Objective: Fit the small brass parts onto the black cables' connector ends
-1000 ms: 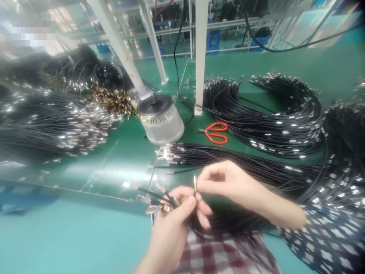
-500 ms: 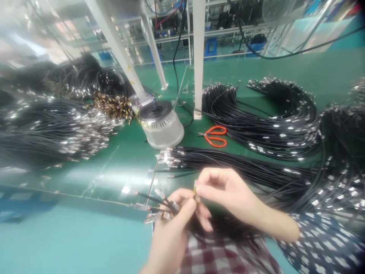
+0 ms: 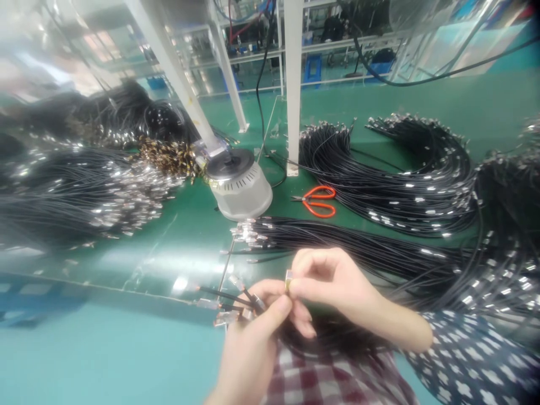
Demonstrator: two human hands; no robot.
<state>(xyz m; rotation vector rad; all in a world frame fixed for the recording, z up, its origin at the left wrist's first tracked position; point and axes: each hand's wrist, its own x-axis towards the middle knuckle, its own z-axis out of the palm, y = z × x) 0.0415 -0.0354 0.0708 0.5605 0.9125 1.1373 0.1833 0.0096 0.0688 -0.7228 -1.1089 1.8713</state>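
My left hand (image 3: 258, 343) is closed around several black cables (image 3: 228, 296), whose ends with clear sleeves and coppery tips stick out to the left. Between the thumb and forefinger of my right hand (image 3: 333, 281) is a small connector with a shiny, yellowish body (image 3: 288, 279). It stands upright right above my left thumb tip, and the two hands meet there. How the connector joins a cable is hidden by my fingers. The cables' other lengths hang dark below my hands, over a checked red and white cloth (image 3: 320, 374).
Behind my hands a straight bundle of black cables (image 3: 337, 233) lies on the green table (image 3: 169, 247). Orange-handled scissors (image 3: 319, 201), a grey round device (image 3: 240, 194) and a white post (image 3: 293, 101) stand beyond. Large cable heaps (image 3: 84, 185) lie left, and curved bundles (image 3: 405, 194) right.
The connector has turned slightly between my right fingertips, showing a broader face. My right forearm has shifted a little left. The left hand's grip on the cables stays the same.
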